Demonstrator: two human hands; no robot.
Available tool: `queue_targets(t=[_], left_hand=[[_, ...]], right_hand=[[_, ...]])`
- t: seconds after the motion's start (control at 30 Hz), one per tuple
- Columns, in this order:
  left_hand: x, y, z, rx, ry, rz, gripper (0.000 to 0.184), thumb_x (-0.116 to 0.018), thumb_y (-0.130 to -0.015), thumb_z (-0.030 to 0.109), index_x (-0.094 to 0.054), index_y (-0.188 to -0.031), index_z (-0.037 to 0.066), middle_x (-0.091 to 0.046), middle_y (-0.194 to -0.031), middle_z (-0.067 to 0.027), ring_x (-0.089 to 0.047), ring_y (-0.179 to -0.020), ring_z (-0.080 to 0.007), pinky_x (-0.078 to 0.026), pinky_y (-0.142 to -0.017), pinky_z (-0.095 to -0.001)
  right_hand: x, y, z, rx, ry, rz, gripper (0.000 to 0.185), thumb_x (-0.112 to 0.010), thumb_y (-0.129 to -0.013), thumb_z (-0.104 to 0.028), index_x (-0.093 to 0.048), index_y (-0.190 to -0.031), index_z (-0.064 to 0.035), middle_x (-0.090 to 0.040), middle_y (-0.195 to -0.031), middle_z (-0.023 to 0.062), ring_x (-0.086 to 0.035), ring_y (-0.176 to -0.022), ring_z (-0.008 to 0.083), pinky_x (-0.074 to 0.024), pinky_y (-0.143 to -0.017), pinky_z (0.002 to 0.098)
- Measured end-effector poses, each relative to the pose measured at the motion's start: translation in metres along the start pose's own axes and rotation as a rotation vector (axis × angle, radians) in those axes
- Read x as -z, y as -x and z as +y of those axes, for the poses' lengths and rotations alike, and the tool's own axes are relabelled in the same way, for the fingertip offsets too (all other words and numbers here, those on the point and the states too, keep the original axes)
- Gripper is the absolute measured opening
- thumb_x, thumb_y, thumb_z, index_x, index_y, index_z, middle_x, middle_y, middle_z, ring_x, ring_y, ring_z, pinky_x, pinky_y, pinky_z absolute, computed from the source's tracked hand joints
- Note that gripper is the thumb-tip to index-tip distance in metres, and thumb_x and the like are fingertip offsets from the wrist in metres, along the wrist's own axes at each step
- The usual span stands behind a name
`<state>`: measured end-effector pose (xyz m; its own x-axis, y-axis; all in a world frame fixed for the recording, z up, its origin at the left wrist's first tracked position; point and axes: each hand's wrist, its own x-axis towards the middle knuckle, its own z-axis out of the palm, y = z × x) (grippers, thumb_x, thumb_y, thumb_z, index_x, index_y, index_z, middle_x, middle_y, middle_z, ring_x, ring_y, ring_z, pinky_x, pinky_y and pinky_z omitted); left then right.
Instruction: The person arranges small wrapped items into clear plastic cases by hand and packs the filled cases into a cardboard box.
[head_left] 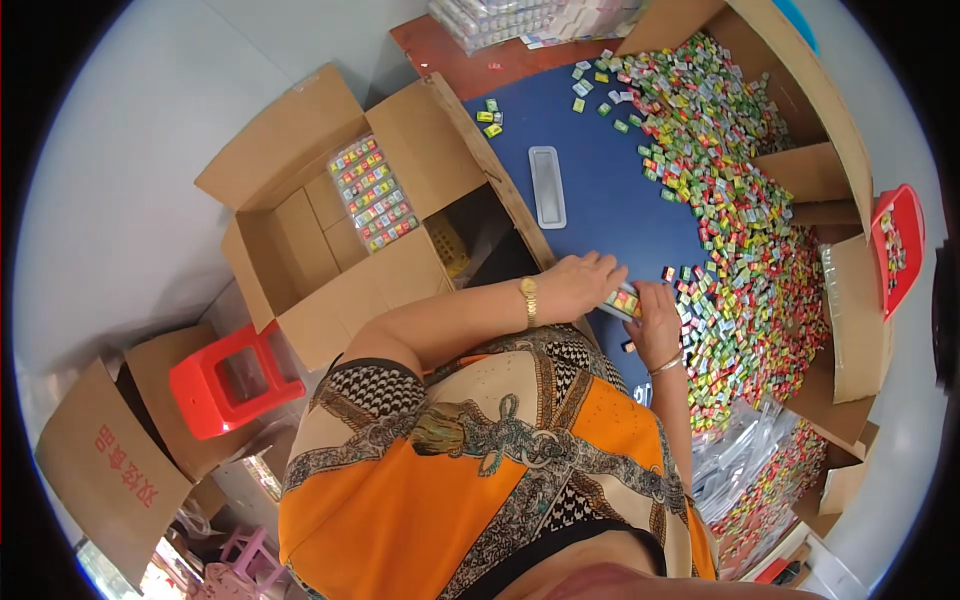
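My left hand (578,287), with a gold watch at the wrist, has its fingers curled over one end of a small tray of colourful wrapped pieces (625,301). Around the other end of this tray close the fingers of my right hand (657,322), which has a bracelet at the wrist. A shallow grey plastic tray (547,188) lies beyond my left hand on the blue table (620,180). Just right of my right hand begins a big heap of small wrapped pieces (740,300).
An open cardboard box (290,250) on the left holds filled trays (373,192). A red stool (235,382) stands below it. Cardboard walls (845,110) border the heap, with a red basket (897,250) outside them. Clear plastic trays (740,445) lie at the lower right.
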<state>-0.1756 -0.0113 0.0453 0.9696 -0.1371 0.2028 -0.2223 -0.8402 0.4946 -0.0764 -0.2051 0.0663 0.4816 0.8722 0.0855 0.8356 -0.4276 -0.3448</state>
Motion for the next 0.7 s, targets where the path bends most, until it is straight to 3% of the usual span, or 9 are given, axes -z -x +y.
queue_targets(t=[0.13,0.23,0.5,0.7], left_hand=[[0.034,0.032,-0.020,0.089,0.009,0.167,0.046,-0.069,-0.077,0.009,-0.052,-0.119,0.003,-0.058,-0.101,-0.0126,-0.060,-0.099,-0.0316,-0.056,-0.072,-0.0412],[0.072,0.070,-0.036,0.272,-0.004,0.275,0.035,-0.065,-0.077,0.007,-0.054,-0.110,0.005,-0.058,-0.100,-0.0107,-0.060,-0.097,-0.0309,-0.055,-0.073,-0.0410],[0.096,0.207,-0.118,0.676,-0.343,0.442,0.029,-0.060,-0.081,0.006,-0.056,-0.110,0.007,-0.060,-0.103,-0.0128,-0.061,-0.099,-0.0330,-0.055,-0.077,-0.0419],[0.119,0.314,-0.208,1.042,-0.345,0.420,0.027,-0.059,-0.086,0.005,-0.058,-0.113,0.008,-0.063,-0.103,-0.0142,-0.062,-0.099,-0.0355,-0.056,-0.076,-0.0460]], right_hand=[[0.014,-0.059,-0.035,0.191,0.039,-0.013,0.061,-0.079,-0.057,0.000,-0.058,-0.114,-0.0039,-0.060,-0.106,0.0128,-0.056,-0.100,0.0354,-0.0483,-0.089,0.0428],[0.004,-0.107,-0.070,0.366,0.058,-0.022,0.057,-0.078,-0.062,-0.006,-0.058,-0.115,-0.0062,-0.060,-0.104,0.0103,-0.057,-0.097,0.0324,-0.0479,-0.088,0.0437],[-0.069,-0.229,-0.148,0.571,-0.202,-0.234,0.066,-0.082,-0.072,-0.022,-0.056,-0.130,-0.0048,-0.056,-0.128,0.0145,-0.052,-0.121,0.0350,-0.0436,-0.103,0.0409],[-0.127,-0.276,-0.133,0.718,0.010,-0.083,0.070,-0.083,-0.071,-0.023,-0.055,-0.131,-0.0019,-0.053,-0.135,0.0147,-0.046,-0.131,0.0359,-0.0395,-0.109,0.0455]])
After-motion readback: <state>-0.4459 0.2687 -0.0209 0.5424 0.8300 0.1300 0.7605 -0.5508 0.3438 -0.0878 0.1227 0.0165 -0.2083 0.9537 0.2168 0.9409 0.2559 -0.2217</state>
